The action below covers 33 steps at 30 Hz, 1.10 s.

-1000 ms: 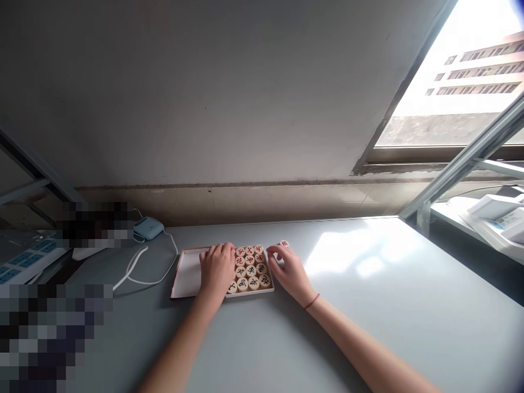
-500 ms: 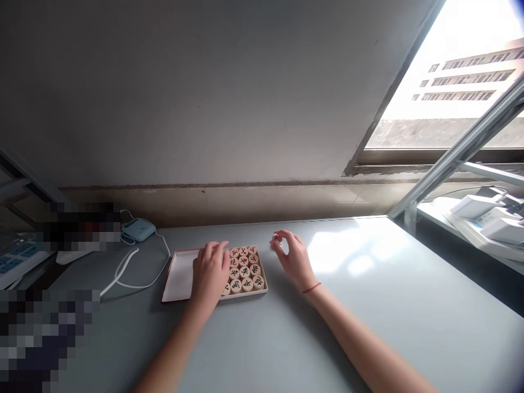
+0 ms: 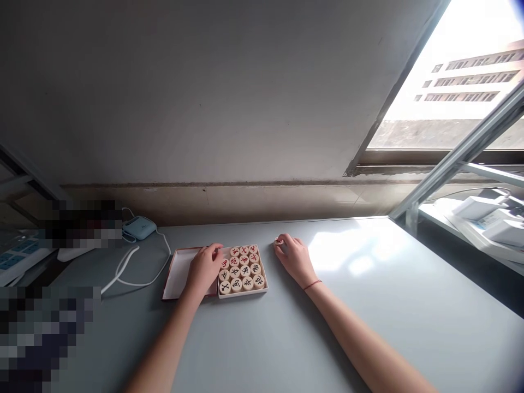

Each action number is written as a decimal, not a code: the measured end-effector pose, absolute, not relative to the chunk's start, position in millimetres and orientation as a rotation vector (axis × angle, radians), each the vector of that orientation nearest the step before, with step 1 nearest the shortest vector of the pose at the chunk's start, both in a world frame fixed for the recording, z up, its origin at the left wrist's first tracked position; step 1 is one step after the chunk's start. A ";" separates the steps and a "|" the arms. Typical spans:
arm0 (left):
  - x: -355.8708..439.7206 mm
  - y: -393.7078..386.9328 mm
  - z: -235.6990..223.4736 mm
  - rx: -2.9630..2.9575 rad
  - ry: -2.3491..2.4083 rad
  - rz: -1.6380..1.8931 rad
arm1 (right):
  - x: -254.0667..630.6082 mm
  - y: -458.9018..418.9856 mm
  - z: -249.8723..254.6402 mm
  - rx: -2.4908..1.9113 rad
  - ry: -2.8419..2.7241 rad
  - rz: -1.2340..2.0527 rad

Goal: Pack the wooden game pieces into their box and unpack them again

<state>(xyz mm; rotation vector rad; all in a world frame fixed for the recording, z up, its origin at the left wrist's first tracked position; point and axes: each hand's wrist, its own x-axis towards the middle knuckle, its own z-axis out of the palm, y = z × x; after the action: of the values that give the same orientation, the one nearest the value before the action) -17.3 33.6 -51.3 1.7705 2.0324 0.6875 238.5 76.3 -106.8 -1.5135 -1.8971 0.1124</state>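
A shallow box (image 3: 262,292) on the grey table holds several round wooden chess pieces (image 3: 241,267) marked in red and black. Its red-edged lid (image 3: 174,273) lies beside it on the left. My left hand (image 3: 203,267) rests with curled fingers on the box's left part, covering some pieces. To the right of the box, my right hand (image 3: 293,257) presses one red-marked chess piece (image 3: 279,240) onto the table with pinched fingertips. A red string is tied round that wrist.
A white cable (image 3: 135,267) runs from a small blue device (image 3: 138,227) at the back left. Power strips (image 3: 16,261) lie at the far left. White boxes (image 3: 487,215) sit on a ledge beyond the table's right edge. A wall rises behind.
My right hand lifted one piece from beside the box, then lowered it onto the table further right. My left hand slid leftward, uncovering more pieces.
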 end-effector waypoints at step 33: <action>-23.0 41.9 -64.1 1.725 2.028 0.864 | 227.8 116.1 -108.8 -1.531 -1.870 0.166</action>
<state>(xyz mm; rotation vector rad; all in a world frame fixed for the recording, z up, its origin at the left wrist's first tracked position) -23.0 41.9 -64.1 1.7252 2.0281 0.8643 227.8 116.1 -108.8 -1.5310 -1.8696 0.1659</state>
